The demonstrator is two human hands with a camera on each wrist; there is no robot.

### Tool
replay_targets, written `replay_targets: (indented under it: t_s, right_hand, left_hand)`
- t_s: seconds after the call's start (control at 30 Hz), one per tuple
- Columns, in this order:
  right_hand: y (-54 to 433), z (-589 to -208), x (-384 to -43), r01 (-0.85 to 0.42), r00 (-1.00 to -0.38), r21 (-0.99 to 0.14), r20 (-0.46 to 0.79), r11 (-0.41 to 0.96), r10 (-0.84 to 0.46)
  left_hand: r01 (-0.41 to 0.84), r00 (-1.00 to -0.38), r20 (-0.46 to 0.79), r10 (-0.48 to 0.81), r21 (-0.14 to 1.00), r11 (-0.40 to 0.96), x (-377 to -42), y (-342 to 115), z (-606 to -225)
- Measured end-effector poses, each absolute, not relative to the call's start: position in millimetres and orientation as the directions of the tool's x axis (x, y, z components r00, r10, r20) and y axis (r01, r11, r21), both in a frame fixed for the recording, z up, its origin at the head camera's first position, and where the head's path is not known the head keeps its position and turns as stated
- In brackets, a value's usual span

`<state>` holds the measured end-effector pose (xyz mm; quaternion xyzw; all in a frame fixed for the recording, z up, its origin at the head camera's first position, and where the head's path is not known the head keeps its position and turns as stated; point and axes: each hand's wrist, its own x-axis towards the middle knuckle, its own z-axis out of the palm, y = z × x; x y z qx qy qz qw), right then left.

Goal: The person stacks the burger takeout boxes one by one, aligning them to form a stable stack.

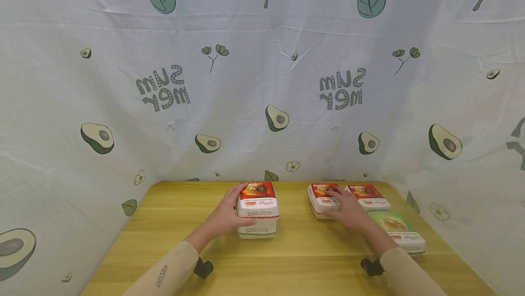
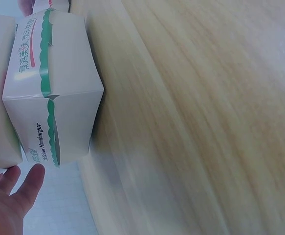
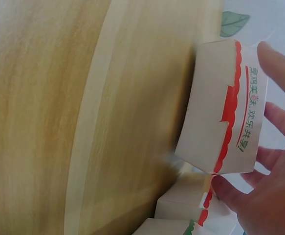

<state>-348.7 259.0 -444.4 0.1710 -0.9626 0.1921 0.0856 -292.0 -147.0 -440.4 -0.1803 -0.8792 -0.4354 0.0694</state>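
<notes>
A red-topped hamburger box (image 1: pixel 259 200) sits on a green-edged hamburger box (image 1: pixel 257 229), left of the table's middle. My left hand (image 1: pixel 225 214) grips the upper box from its left side, thumb along the front. In the left wrist view, that hand's fingertips come close to the green-edged box's end; whether they touch it is unclear. To the right, my right hand (image 1: pixel 348 209) holds a second red-topped hamburger box (image 1: pixel 319 202), fingers over its top. The right wrist view shows its thumb and fingers around this box (image 3: pixel 215 107). I cannot tell whether the box is raised.
Right of my right hand lie another red-topped box (image 1: pixel 371 199) and, nearer me, a green-topped box (image 1: pixel 404 232). Behind the wooden table (image 1: pixel 287 268) hangs a printed curtain (image 1: pixel 254 77), which also borders both sides.
</notes>
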Motion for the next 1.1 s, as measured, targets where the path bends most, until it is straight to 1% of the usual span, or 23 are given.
replay_targets:
  t_s: [0.23, 0.67, 0.93, 1.1]
  right_hand:
    - [261.5, -445.2, -347.7, -0.348, -0.934, -0.376, 0.212, 0.859, -0.286]
    - [257.3, -446.7, -347.4, -0.316, -0.943, -0.324, 0.212, 0.892, -0.257]
    - [255.7, -445.3, -346.5, -0.299, -0.951, -0.366, 0.185, 0.881, -0.246]
    - [254.8, -445.7, -346.1, -0.28, -0.96, -0.421, 0.138, 0.863, -0.244]
  left_hand:
    - [0.374, -0.927, 0.277, 0.254, 0.746, 0.552, -292.4, -146.4, -441.2]
    - [0.375, -0.926, 0.276, 0.256, 0.738, 0.561, -292.7, -145.5, -440.8]
    - [0.369, -0.928, 0.269, 0.256, 0.746, 0.554, -292.4, -146.1, -440.1]
    - [0.369, -0.928, 0.269, 0.257, 0.748, 0.551, -292.0, -146.4, -439.6]
